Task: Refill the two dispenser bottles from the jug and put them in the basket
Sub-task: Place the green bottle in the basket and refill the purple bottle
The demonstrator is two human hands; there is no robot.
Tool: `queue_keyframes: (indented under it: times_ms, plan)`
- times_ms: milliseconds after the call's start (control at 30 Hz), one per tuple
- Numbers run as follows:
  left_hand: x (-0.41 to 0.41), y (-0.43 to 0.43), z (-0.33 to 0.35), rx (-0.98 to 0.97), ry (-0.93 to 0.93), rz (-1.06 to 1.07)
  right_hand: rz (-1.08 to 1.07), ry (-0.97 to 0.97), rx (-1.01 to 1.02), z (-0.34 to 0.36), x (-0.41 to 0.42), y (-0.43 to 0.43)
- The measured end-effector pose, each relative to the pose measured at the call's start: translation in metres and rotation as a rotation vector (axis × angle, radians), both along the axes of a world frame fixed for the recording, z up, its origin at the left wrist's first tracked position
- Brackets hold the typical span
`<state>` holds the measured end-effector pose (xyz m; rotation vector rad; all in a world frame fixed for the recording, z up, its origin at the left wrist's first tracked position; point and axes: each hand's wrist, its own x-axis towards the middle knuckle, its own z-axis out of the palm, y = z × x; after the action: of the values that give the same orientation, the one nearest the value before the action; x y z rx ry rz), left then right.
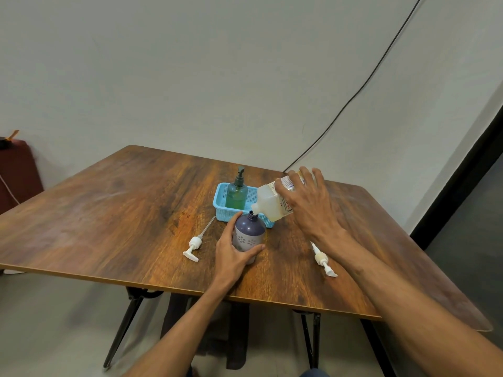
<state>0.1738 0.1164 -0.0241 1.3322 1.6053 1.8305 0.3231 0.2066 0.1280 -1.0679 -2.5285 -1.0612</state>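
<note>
Head view: we find the left hand (pixel 231 251) with its fingers wrapped closed around the lower body of the squat purple plastic dispenser bottle (pixel 250 233), which stands upright and uncapped on the wooden tabletop (pixel 122 208) just in front of the light-blue perforated plastic basket (pixel 221 198). The right hand (pixel 307 205) has its fingers closed over the translucent white plastic jug (pixel 268 203), tilted with its spout at the bottle's neck. The green pump-topped dispenser bottle (pixel 236 195) already stands in the basket. Two white pump heads (pixel 193 245) lie on the tabletop. We judge the purple bottle smooth, light and tippable; a low, encircling hold suits it.
</note>
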Motion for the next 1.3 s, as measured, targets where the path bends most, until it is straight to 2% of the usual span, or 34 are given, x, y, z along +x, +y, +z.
queue_keyframes:
  times_ms: [400,1300]
  plan:
    - [-0.001,0.000,-0.001,0.014,-0.001,-0.004,0.021,-0.040,0.015,0.007,-0.003,0.001]
    - [-0.003,0.002,-0.001,0.007,-0.004,0.004,0.064,-0.174,0.187,0.024,-0.011,-0.009]
